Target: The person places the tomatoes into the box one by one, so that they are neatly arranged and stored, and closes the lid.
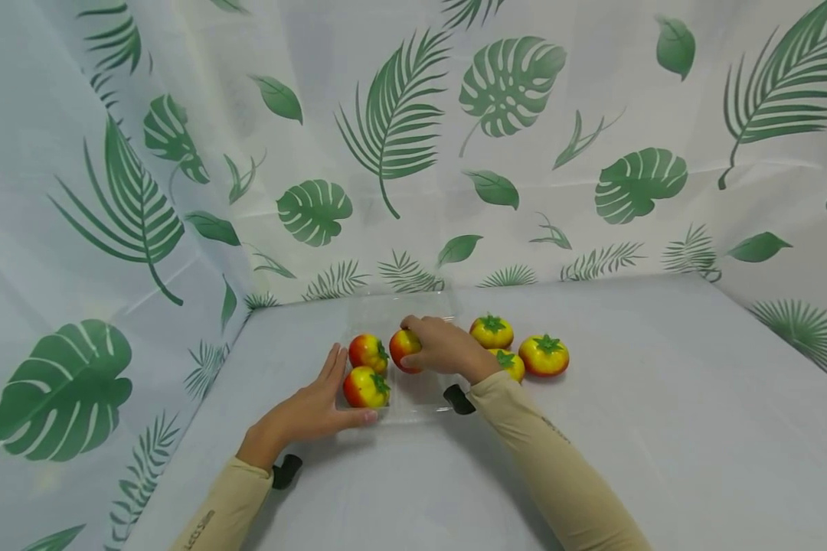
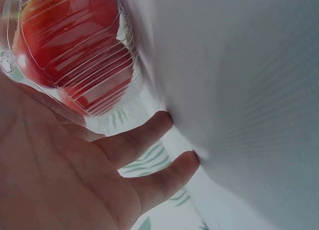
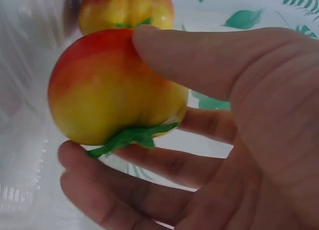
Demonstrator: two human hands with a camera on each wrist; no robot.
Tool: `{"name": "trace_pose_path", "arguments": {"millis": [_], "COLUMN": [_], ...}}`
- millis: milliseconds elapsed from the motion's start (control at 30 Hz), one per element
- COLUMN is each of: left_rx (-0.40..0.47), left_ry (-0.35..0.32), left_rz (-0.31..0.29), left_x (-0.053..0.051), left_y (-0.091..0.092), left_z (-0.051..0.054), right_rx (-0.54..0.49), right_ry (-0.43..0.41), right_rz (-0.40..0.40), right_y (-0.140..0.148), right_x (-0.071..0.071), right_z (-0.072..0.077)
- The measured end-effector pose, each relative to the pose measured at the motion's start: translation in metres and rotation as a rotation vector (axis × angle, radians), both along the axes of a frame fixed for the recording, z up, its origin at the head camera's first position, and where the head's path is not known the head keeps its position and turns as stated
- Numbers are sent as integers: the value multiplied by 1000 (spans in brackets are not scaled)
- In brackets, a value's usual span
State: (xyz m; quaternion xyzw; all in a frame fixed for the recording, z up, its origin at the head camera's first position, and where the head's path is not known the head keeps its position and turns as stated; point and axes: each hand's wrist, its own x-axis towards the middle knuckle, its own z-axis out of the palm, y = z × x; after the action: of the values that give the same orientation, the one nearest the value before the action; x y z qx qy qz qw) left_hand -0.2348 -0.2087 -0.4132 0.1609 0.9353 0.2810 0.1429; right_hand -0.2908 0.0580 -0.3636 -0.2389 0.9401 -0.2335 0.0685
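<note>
A red-yellow persimmon (image 1: 401,350) is held over a clear plastic clamshell (image 1: 422,398).
It is pinched by the right hand (image 1: 448,348), thumb opposing fingers, and is best lowered gently beside two persimmons (image 1: 364,388), with the clamshell best braced by the outstretched left hand (image 1: 313,409).

The right hand (image 1: 448,348) partly hid the fruit (image 1: 403,348) it held. The head view's bottom edge cut off 2 beige sleeves (image 1: 561,463).

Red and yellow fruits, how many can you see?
6: two fruits in the clear container, one in the right hand, three on the table, right of the container. Others may be hidden.
</note>
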Motion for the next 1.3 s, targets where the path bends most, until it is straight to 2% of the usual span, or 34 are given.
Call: {"name": "trace_pose_path", "arguments": {"millis": [200,467,767,1300], "left_rx": [20,6,13,-8], "left_ry": [4,11,9,-1], "left_rz": [2,9,3,12], "left_x": [-1,-1,-1,0], "left_y": [-1,-1,-1,0], "left_z": [-3,0,-2,-1], "right_rx": [26,18,39,45], "right_ry": [-18,-32,-51,-94], "right_rz": [9,17,23,-10], "right_y": [-7,-10,-13,-14], "right_x": [-2,-8,-14,-16], "right_z": [1,2,-2,-4]}}
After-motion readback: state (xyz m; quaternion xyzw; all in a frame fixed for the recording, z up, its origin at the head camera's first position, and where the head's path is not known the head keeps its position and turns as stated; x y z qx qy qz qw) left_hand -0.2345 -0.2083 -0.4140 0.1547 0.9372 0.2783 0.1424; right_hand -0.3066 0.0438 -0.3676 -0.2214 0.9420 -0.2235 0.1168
